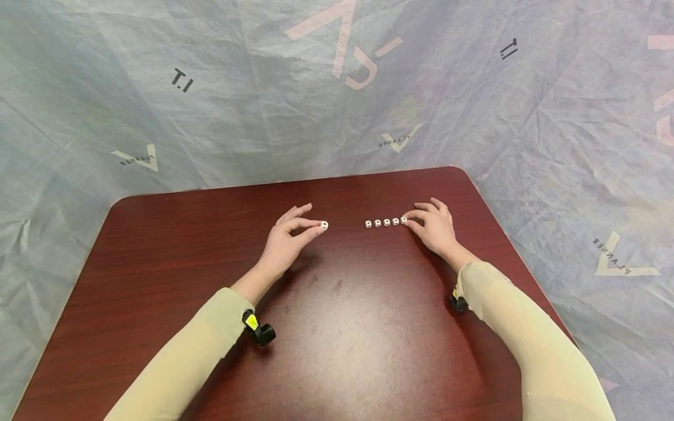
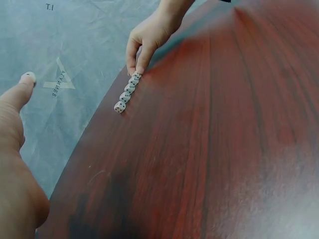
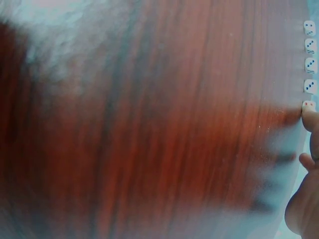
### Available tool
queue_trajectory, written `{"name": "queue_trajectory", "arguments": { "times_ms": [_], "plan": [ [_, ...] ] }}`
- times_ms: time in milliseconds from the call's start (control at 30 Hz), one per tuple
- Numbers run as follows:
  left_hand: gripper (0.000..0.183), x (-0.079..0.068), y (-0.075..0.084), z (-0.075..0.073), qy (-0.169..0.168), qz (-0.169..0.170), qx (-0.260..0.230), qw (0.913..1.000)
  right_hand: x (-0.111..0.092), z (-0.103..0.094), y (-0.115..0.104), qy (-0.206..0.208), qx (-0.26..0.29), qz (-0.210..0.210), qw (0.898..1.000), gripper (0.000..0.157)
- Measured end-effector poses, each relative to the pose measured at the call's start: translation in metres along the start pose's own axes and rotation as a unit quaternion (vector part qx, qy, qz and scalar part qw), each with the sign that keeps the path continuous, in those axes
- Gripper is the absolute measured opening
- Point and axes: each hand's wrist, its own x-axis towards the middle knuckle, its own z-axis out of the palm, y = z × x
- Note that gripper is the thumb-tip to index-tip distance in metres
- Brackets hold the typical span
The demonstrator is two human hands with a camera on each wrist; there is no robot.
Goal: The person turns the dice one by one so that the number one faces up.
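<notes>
Several small white dice (image 1: 387, 222) stand in a straight row towards the far side of the table, small gaps between some of them. At the row's right end my right hand (image 1: 436, 229) pinches the last die (image 3: 308, 106) between thumb and finger; that die shows red pips, and dark pips show on the others. To the left of the row my left hand (image 1: 284, 242) holds a single die (image 1: 324, 225) at its fingertips, raised over the table. In the left wrist view only part of this die (image 2: 30, 76) shows, at the thumb tip.
The dark red wood-grain table (image 1: 337, 327) has rounded far corners. A grey printed sheet (image 1: 237, 117) hangs behind it and down the right side. Black wrist cameras (image 1: 260, 333) are strapped at both cuffs.
</notes>
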Motion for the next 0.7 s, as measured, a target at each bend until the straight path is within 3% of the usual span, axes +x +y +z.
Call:
{"name": "queue_trajectory", "arguments": {
  "times_ms": [133,267,500,700],
  "plan": [
    [0.022,0.0,-0.002,0.004,0.014,0.0,-0.029,0.9995,0.0,0.0,0.001,-0.002,0.002,0.0,1.0,0.019],
    [0.021,0.001,-0.01,0.007,0.014,0.004,-0.001,0.9999,0.001,0.0,0.001,-0.002,0.004,-0.001,1.0,0.02],
    [0.016,0.004,-0.033,0.007,-0.022,-0.009,0.118,0.9927,0.0,0.001,0.002,0.0,0.005,-0.002,1.0,0.02],
    [0.015,0.006,-0.048,0.007,-0.059,-0.007,0.239,0.9691,0.0,0.001,0.002,0.001,0.006,-0.004,1.0,0.019]
  ]
}}
